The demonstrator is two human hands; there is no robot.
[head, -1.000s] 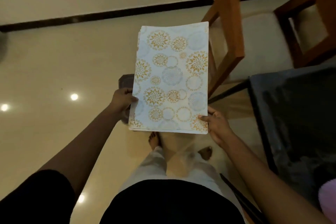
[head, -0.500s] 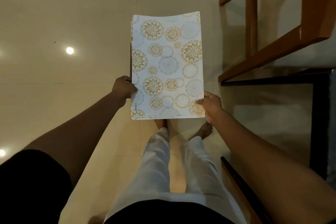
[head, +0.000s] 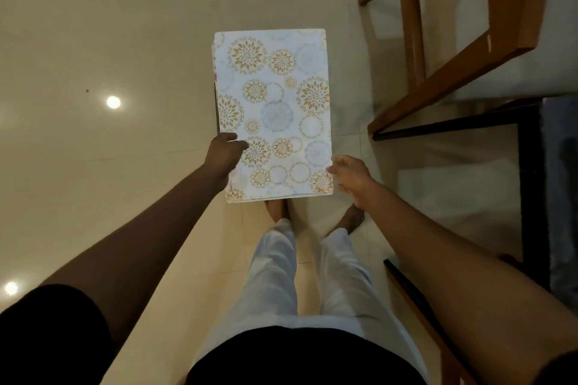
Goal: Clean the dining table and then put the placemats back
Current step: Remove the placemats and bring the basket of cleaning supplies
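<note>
Placemats (head: pixel 273 109), seemingly several stacked, held level over the floor (head: pixel 93 40), left hand (head: pixel 223 155) gripping one edge, right hand (head: pixel 350 178) fingers loosening, beside the bench (head: pixel 531 197).

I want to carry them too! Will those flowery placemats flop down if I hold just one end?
Probably not much: the placemats stick out flat past the left hand and right hand without drooping. They look thin, so likely light. Several edges show at the near end, so the stack may slide apart.
</note>
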